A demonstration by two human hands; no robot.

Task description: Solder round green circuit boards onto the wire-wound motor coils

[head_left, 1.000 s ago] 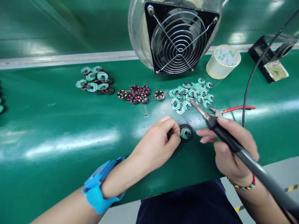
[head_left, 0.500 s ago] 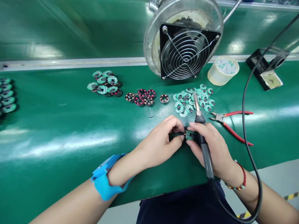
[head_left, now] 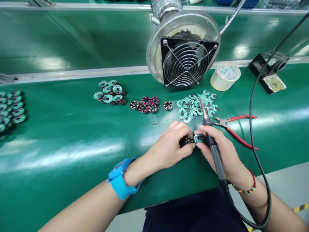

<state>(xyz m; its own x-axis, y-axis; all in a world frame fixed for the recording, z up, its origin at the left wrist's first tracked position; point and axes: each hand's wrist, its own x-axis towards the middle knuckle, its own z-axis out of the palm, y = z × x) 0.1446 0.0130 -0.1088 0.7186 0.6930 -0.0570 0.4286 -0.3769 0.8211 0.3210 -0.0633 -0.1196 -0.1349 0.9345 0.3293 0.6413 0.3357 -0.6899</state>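
Observation:
My left hand (head_left: pixel 172 144), with a blue band on its wrist, pinches a small copper-wound coil ring (head_left: pixel 189 140) between thumb and fingers. Right beside the coil, a round green circuit board (head_left: pixel 198 138) sits between the thumb and fingertips of my right hand (head_left: pixel 223 153). The same hand carries a soldering iron (head_left: pixel 216 158), its metal tip pointing up and away over the loose boards. Beyond my hands lies a pile of round green boards (head_left: pixel 193 104). A single coil ring (head_left: pixel 168 105) stands left of that pile.
Further left are a coil group (head_left: pixel 143 104), board-topped coils (head_left: pixel 109 92) and more at the far left (head_left: pixel 18 111). A caged fan (head_left: pixel 187 66) hangs behind. Tape (head_left: pixel 224 79), red-handled cutters (head_left: pixel 223 122) and an iron stand (head_left: pixel 267 75) are right; a black cable (head_left: pixel 252 119) loops down.
The coil and the board now show side by side between my fingertips, where mostly the board showed before. The view has shifted slightly, with more at the left and top in sight.

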